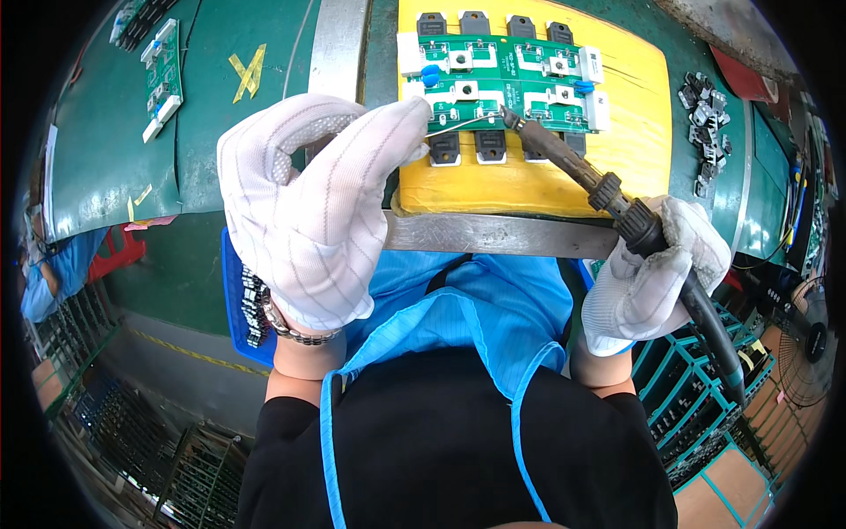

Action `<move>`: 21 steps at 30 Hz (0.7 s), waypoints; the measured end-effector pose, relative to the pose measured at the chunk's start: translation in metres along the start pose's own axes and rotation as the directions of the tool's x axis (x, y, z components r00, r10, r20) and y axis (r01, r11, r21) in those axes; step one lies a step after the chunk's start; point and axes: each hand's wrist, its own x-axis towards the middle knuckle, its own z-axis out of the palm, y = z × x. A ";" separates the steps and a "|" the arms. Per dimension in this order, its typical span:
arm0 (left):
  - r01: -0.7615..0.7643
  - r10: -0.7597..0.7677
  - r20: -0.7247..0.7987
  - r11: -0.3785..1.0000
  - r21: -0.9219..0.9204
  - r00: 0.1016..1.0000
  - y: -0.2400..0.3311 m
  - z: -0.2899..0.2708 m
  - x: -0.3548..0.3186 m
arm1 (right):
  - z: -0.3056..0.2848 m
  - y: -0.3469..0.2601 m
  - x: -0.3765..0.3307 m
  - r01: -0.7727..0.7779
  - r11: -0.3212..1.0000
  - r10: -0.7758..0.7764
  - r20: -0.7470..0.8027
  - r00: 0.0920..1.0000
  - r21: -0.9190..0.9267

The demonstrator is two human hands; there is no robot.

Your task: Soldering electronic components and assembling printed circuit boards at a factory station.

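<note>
My right hand [656, 273], in a white glove, is closed round the handle of a soldering iron [573, 163]. The iron's tip rests at the lower edge of a green circuit board [529, 78]. My left hand [322, 198], also gloved, pinches a thin strand of solder wire [458, 125] between thumb and forefinger. The wire's far end reaches close to the iron's tip; whether they touch I cannot tell. Black transistors [491, 147] stick out along the board's upper and lower edges. White blocks sit at its ends, with blue round parts beside them. A yellow pad [634, 167] lies under the board.
Another green board [163, 79] lies on the green mat at left, near a yellow tape cross [248, 72]. Small black parts [705, 123] are heaped at right. A metal edge [502, 234] runs in front of the pad. Below left is a blue bin [236, 300] of parts.
</note>
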 end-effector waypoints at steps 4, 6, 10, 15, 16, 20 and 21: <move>-0.053 0.053 -0.056 0.999 -0.003 0.997 -0.003 0.003 0.000 | 0.000 -0.001 -0.003 -0.082 0.996 0.083 -0.019 0.996 0.031; -0.082 0.081 -0.090 0.997 -0.006 0.993 -0.006 -0.001 0.000 | -0.008 -0.004 -0.001 -0.206 0.973 0.206 -0.005 0.978 -0.101; -0.231 0.248 0.066 0.953 -0.195 0.967 -0.011 -0.007 -0.003 | 0.000 0.001 -0.004 -0.141 0.987 0.151 -0.143 0.978 0.081; -0.347 0.367 0.240 0.930 -0.122 0.899 -0.004 -0.009 -0.001 | -0.001 0.004 -0.002 -0.082 0.996 0.085 -0.070 0.994 0.038; -0.339 0.360 0.264 0.933 -0.122 0.895 -0.003 -0.009 -0.001 | -0.001 0.003 -0.002 -0.087 0.996 0.088 -0.067 0.994 0.016; -0.342 0.365 0.230 0.930 -0.137 0.902 -0.004 -0.005 -0.001 | -0.001 0.004 -0.003 -0.078 0.996 0.075 -0.077 0.994 -0.034; -0.348 0.370 0.216 0.928 -0.133 0.903 -0.005 -0.004 -0.002 | -0.002 0.004 -0.003 -0.079 0.996 0.076 -0.073 0.994 -0.040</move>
